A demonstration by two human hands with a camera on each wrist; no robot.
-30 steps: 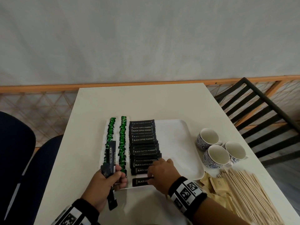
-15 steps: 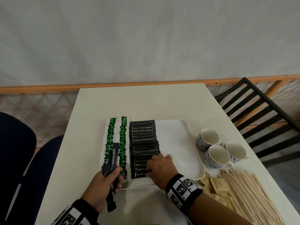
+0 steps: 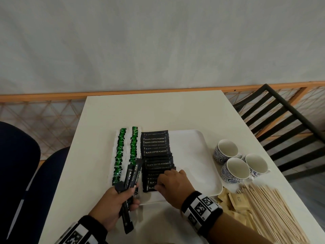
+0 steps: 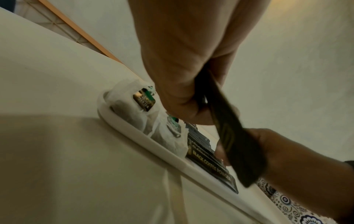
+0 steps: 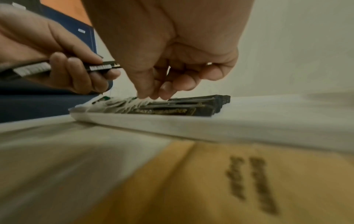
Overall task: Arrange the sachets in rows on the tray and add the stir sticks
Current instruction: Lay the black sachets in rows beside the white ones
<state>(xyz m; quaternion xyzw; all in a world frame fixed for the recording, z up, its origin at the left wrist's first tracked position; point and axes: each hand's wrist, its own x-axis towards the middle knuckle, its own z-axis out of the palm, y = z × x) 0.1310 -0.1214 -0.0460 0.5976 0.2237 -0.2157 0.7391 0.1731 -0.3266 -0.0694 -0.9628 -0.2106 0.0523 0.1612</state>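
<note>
A white tray holds two columns of green tea bags and one column of black coffee sachets. My right hand is over the near end of that black column. Its bent fingers and thumb pinch the nearest black sachet; the right wrist view shows the fingertips down on the row. My left hand grips a bundle of spare black sachets just off the tray's near left corner. The stir sticks lie in a heap on the table at the right.
Three patterned cups stand right of the tray. Brown sachets lie between the tray and the sticks. A black slatted chair is at the right and a dark blue seat at the left. The tray's right half is bare.
My right hand has slid the nearest black sachet away from me until it closes up against the column. My left hand and its bundle have shifted slightly forward.
</note>
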